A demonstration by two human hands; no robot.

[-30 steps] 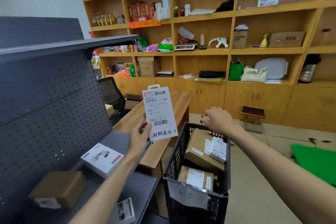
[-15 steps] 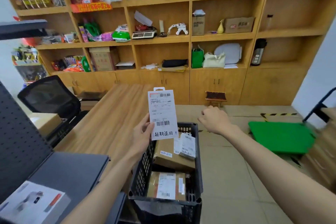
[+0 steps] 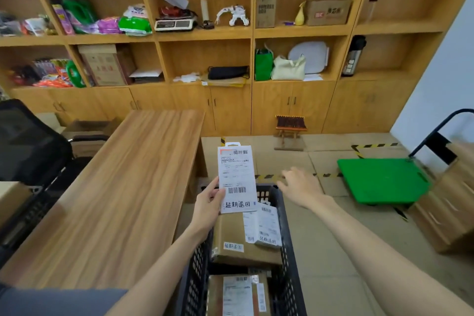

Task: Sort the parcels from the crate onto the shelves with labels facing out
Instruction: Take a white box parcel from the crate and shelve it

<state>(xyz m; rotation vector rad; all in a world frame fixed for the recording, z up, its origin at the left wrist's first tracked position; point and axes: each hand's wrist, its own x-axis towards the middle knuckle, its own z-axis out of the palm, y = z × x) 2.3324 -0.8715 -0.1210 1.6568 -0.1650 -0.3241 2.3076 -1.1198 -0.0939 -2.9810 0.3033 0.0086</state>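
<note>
Parcels are your concern here, and the one in your left hand point(image 3: 207, 209) is a flat, thin white packet with a hang tab at the top point(image 3: 237, 178) — held upright above the far end of the black slotted plastic crate point(image 3: 287, 251), label towards you. Your left grip pinches its lower left edge, thumb on the front face; your right hand point(image 3: 298, 187) hovers just beside it over the crate rim, fingers spread and holding nothing. Judge the packet light and fairly stiff, likely to flex if squeezed mid-face, so keep hold at the edge or bottom corner and leave the barcodes uncovered. Its label carries two barcodes, fine print too small to read, and large handwritten characters at the bottom, 超期退回. Inside the crate lie a brown cardboard box point(image 3: 236, 236) with a small white sticker bearing the same handwriting, a smaller white labelled packet point(image 3: 266, 228) resting on it with matching characters, and nearer you another brown carton with a printed shipping label point(image 3: 238, 295) — text illegible. The boxes look rigid and heavier; take them by opposite sides. The crate stands on the floor just beside the long wooden surface point(image 3: 123, 187).
</note>
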